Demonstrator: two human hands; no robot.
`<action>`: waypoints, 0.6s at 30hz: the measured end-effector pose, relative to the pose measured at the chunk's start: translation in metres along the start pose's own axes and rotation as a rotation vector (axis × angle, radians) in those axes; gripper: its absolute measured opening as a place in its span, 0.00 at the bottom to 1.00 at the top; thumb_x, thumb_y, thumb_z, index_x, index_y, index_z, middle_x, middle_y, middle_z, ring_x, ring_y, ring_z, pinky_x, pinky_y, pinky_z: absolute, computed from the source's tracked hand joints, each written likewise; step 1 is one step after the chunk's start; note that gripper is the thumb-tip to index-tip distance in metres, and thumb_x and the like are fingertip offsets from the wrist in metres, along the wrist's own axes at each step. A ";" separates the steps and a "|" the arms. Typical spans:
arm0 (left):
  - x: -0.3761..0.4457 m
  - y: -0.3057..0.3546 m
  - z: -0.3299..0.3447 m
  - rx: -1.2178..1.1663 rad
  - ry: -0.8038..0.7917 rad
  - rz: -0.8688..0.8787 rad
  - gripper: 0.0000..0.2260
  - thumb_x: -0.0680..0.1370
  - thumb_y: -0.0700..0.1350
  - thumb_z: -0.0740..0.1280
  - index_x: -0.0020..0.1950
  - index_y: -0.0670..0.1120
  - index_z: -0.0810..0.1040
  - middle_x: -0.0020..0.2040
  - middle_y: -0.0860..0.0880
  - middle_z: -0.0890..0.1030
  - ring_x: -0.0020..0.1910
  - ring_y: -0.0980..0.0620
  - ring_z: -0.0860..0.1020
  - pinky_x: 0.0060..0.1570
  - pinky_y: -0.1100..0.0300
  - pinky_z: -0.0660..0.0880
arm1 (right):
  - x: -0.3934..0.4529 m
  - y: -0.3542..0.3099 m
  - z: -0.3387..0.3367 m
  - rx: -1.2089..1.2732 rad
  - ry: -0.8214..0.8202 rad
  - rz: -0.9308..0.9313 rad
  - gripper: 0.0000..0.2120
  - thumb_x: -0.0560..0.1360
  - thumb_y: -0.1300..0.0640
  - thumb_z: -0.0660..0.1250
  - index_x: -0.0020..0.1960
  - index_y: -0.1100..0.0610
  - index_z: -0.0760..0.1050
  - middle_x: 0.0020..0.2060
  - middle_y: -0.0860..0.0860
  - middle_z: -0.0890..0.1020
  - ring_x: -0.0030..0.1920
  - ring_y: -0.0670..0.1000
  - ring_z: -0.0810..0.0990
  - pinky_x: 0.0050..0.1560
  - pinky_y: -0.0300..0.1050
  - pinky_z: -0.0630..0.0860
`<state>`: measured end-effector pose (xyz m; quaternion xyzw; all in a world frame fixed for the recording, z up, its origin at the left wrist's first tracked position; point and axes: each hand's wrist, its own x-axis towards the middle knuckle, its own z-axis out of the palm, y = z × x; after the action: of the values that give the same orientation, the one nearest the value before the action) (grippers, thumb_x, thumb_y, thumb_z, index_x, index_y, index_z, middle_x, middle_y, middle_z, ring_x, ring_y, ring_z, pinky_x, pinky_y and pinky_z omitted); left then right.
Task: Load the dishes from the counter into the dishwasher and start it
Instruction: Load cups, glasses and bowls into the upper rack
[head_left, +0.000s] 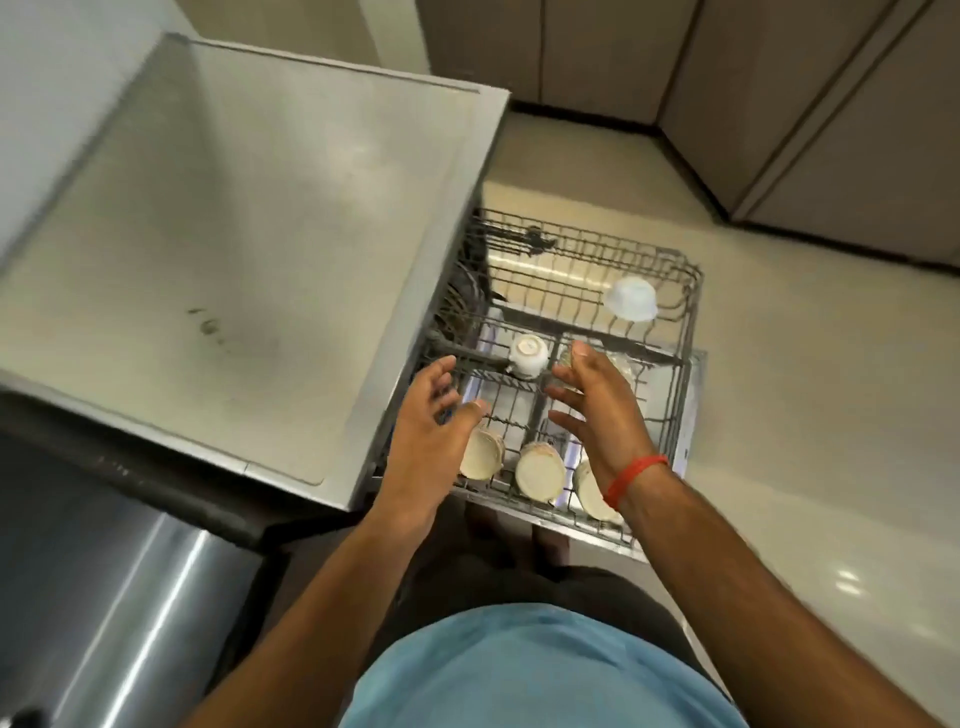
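Note:
The dishwasher's grey wire rack (688, 312) is pulled out over the floor. Three cream plates (539, 470) stand on edge along its near side. A white cup (527, 355) sits upside down in the middle, and a white bowl (630, 298) lies upside down at the far right. My left hand (423, 441) hovers over the rack's left side with fingers spread, holding nothing. My right hand (597, 410), a red band on its wrist, hovers over the middle with relaxed fingers, also holding nothing. A glass object under its fingers is blurred.
A pale counter (218, 249) with a small dark smudge fills the left. A steel sink (104, 587) lies at the lower left. Beige cabinets (805, 114) line the far right, with glossy floor (805, 467) around the rack.

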<state>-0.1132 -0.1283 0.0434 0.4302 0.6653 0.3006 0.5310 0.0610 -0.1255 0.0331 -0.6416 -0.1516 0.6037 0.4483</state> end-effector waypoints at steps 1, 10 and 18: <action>-0.009 0.003 -0.004 -0.024 0.035 0.005 0.24 0.80 0.43 0.70 0.75 0.56 0.71 0.69 0.54 0.74 0.67 0.56 0.75 0.57 0.67 0.73 | -0.007 -0.005 0.003 -0.020 -0.030 -0.027 0.18 0.82 0.46 0.63 0.70 0.48 0.72 0.62 0.51 0.80 0.61 0.51 0.81 0.60 0.51 0.78; -0.098 0.005 -0.055 -0.262 0.407 0.022 0.20 0.81 0.45 0.70 0.71 0.58 0.73 0.67 0.55 0.75 0.66 0.56 0.76 0.68 0.51 0.74 | -0.072 -0.025 0.060 -0.229 -0.426 -0.218 0.24 0.78 0.58 0.71 0.72 0.50 0.71 0.62 0.51 0.79 0.63 0.47 0.78 0.65 0.47 0.76; -0.172 -0.030 -0.134 -0.395 0.725 0.034 0.19 0.80 0.44 0.71 0.68 0.59 0.76 0.67 0.53 0.76 0.67 0.56 0.76 0.71 0.46 0.73 | -0.125 -0.004 0.136 -0.418 -0.771 -0.300 0.23 0.77 0.59 0.71 0.70 0.49 0.72 0.61 0.50 0.79 0.51 0.39 0.83 0.60 0.45 0.79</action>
<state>-0.2388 -0.2877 0.1285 0.1971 0.7317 0.5632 0.3295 -0.0896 -0.1621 0.1341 -0.4179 -0.5168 0.6831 0.3027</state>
